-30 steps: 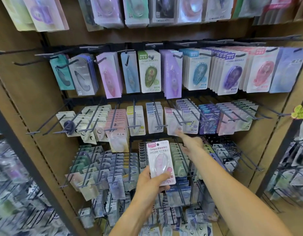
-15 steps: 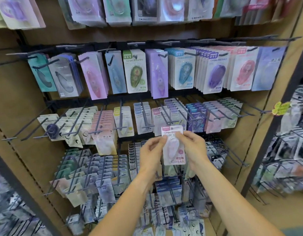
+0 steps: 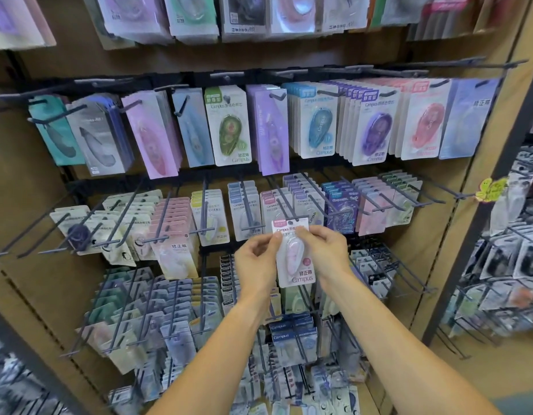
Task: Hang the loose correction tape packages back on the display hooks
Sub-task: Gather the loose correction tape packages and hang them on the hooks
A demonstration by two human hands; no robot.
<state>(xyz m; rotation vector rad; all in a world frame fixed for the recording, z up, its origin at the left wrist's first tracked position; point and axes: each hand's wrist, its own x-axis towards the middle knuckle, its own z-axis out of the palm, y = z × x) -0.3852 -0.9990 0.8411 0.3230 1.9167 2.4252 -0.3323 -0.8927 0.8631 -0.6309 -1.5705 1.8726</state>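
Note:
A pink-and-white Campus correction tape package is upright in front of the middle row of the display. My left hand pinches its left edge and my right hand pinches its upper right edge. The package's top sits right at the tip of a dark display hook, which carries matching pink-topped packages further back. Whether the hook passes through the hang hole cannot be told.
Rows of hooks with other correction tape packages fill the cardboard display above, below and beside my hands. Long bare hook ends jut out at the left and at the right. A black metal post borders a second rack on the right.
My right hand came back from pointing at the middle row and joined the left hand on the package. Both hands lifted the package up to the hook's tip.

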